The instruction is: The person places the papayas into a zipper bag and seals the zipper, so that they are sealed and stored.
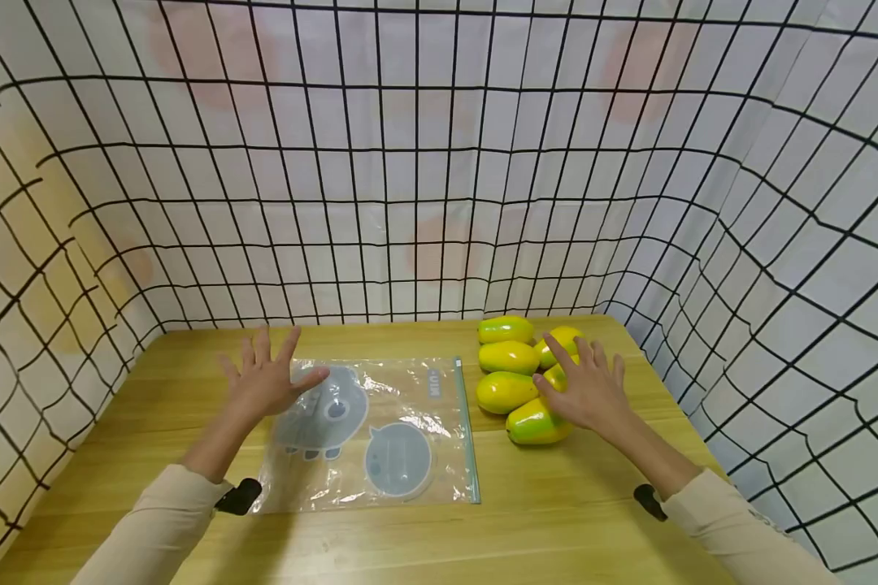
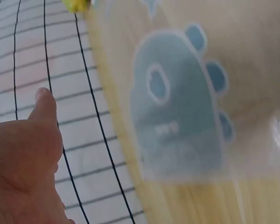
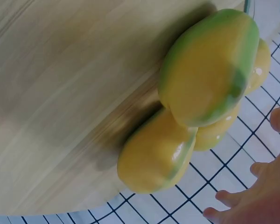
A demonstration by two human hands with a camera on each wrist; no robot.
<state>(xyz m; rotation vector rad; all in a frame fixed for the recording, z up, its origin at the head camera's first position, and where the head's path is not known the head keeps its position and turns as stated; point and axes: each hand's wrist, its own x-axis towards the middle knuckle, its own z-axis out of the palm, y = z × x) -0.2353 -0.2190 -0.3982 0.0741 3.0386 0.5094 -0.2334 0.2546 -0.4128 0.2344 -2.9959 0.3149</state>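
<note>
A clear zip bag (image 1: pixel 417 406) printed with blue-grey cartoon shapes lies flat on the wooden table, its teal slider edge facing right. My left hand (image 1: pixel 259 386) is spread above the bag's left side and holds nothing; in the left wrist view its thumb points up beside the bag's dinosaur-like print (image 2: pixel 177 107). Several yellow-green papayas (image 1: pixel 507 357) lie grouped to the right of the bag. Over the right side of that group my right hand (image 1: pixel 593 390) hovers with fingers spread, covering part of some fruit. The right wrist view shows a large papaya (image 3: pixel 207 70) apart from the fingers.
A white cloth printed with a black grid (image 1: pixel 410 162) rises behind the table and along both sides. The wooden tabletop (image 1: pixel 410 544) extends in front of the bag. Dark straps or devices (image 1: pixel 240 496) sit at both wrists, by the light sleeves.
</note>
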